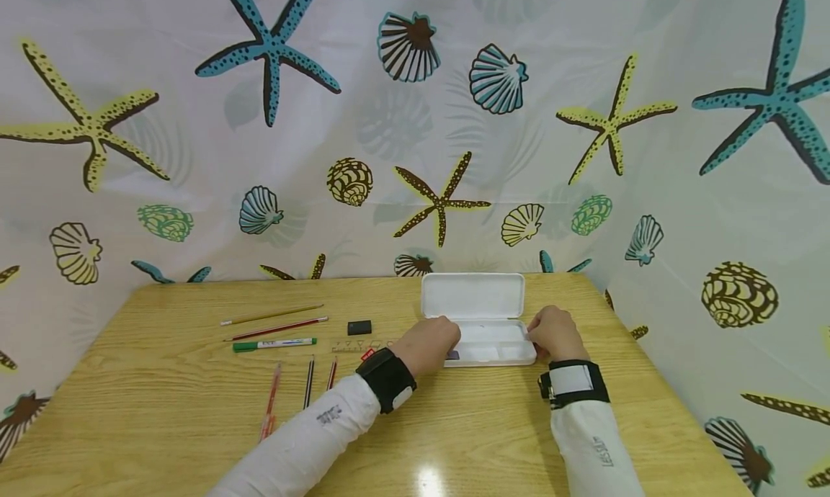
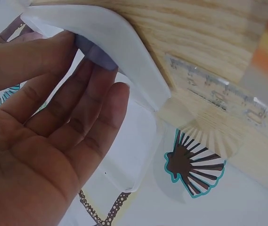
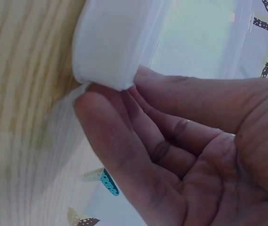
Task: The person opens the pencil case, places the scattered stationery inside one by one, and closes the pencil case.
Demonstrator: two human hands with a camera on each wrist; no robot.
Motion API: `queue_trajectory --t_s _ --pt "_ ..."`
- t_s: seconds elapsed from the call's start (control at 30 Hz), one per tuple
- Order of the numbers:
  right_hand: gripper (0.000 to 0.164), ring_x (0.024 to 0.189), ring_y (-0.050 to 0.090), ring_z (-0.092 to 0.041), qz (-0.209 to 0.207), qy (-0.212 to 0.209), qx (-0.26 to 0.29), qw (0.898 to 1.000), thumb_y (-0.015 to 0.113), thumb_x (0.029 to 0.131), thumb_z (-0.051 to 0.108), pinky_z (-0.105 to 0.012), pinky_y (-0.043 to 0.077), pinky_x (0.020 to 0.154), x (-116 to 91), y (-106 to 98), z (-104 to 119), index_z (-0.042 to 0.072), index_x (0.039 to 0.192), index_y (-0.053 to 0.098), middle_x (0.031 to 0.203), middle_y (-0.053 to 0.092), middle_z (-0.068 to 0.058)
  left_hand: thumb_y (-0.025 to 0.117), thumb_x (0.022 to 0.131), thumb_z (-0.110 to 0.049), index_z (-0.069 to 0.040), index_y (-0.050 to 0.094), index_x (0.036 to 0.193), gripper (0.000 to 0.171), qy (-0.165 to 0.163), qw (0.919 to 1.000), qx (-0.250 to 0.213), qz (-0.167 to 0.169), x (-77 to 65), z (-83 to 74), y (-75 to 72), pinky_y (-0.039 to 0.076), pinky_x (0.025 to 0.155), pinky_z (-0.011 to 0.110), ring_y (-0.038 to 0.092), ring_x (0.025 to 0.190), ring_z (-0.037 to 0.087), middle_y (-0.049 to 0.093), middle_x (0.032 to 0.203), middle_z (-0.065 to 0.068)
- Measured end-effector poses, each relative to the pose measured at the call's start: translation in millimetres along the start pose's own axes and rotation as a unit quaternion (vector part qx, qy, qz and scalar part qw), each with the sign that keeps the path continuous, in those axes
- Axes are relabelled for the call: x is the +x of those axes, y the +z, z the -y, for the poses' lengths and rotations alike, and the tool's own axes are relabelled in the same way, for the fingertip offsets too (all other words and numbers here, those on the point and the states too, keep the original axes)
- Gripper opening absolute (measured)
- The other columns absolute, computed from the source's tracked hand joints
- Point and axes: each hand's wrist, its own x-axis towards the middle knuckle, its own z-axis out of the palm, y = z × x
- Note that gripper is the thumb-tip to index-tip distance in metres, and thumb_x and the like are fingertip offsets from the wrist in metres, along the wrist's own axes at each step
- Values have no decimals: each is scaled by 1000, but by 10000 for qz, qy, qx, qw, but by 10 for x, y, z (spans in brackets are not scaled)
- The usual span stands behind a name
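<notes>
A white pencil case [image 1: 472,295] stands on the table with its lid raised at the back and its compartments showing. At its left end, my left hand [image 1: 428,343] pinches a small purple-grey object [image 2: 96,52] between thumb and fingers, right at the case's wall; its kind cannot be told. In the left wrist view the fingers [image 2: 109,96] are bent against the inside of the case. My right hand [image 1: 555,333] grips the right end of the case, the thumb [image 3: 171,92] over the rim and the fingertips against the outer wall.
Left of the case lie a yellow pencil [image 1: 272,315], a red pencil [image 1: 279,328], a green marker [image 1: 275,344], a black block [image 1: 359,328] and a clear ruler [image 1: 350,346]. Nearer me are a red pen [image 1: 272,396] and two more pencils, partly behind my left sleeve [image 1: 324,428].
</notes>
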Motion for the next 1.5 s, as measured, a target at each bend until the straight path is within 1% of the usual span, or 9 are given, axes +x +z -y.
queue_trajectory --t_s 0.3,0.5,0.63,0.83,0.97,1.1,1.2,1.3,1.5 --pt "8 62 61 -24 0 -45 -44 10000 67 93 -1 -30 49 54 4 -17 0 -8 94 71 77 65 -16 75 94 -7 -8 73 86 8 -76 9998 167 -104 -3 -13 24 47 64 21 56 68 7 69 81 1" --pt "9 63 62 -24 10 -6 -50 10000 67 93 0 -30 50 55 6 -22 19 -8 95 71 79 65 -17 74 95 -7 -10 74 88 7 -194 9994 298 -41 -12 -28 26 46 64 20 54 67 7 71 83 1" --pt "9 63 62 -24 7 5 -82 10000 67 93 0 -30 50 55 -3 -23 23 -8 95 71 79 65 -16 73 96 -6 -10 73 88 8 -174 9994 290 -22 -15 -24 23 46 64 20 54 67 7 71 83 1" --pt "9 63 62 -24 -39 -44 -72 10000 67 93 -1 -31 51 55 -34 -28 30 -9 94 70 80 65 -18 72 95 -4 -10 71 83 14 -54 9996 272 -14 -40 -10 -7 47 63 21 54 67 6 69 81 0" --pt "8 63 62 -24 -56 -71 -64 9999 67 93 -1 -30 51 55 -53 -31 42 -9 93 70 80 65 -18 72 96 -5 -8 73 87 9 -125 9999 -27 42 -84 4 -78 49 65 21 55 69 7 69 84 0" --pt "9 63 62 -24 -38 -94 -90 9999 67 92 0 -30 50 55 -54 -31 44 -9 93 71 80 66 -18 73 94 -3 -5 76 93 4 -311 9985 -438 74 -171 32 -217 52 68 22 58 73 9 70 89 2" --pt "9 64 62 -24 -46 -93 -136 9999 67 92 0 -31 50 55 -44 -35 36 -8 92 71 80 66 -18 73 94 -2 -4 78 94 5 -396 9969 -671 -74 -250 82 -332 54 71 24 61 76 10 73 91 3" --pt "9 64 62 -25 -42 -109 -168 9998 67 93 1 -31 50 55 -38 -41 33 -8 92 71 81 67 -20 73 94 -2 -2 78 95 6 -470 9947 -864 -293 -335 151 -428 54 72 27 61 76 12 73 90 4" --pt "9 64 63 -25 -32 -104 -170 9998 68 93 1 -32 50 56 -35 -34 36 -8 92 71 81 67 -20 74 93 -1 -2 78 96 5 -601 9919 -993 -513 -522 298 -531 54 75 31 59 77 15 72 92 6"
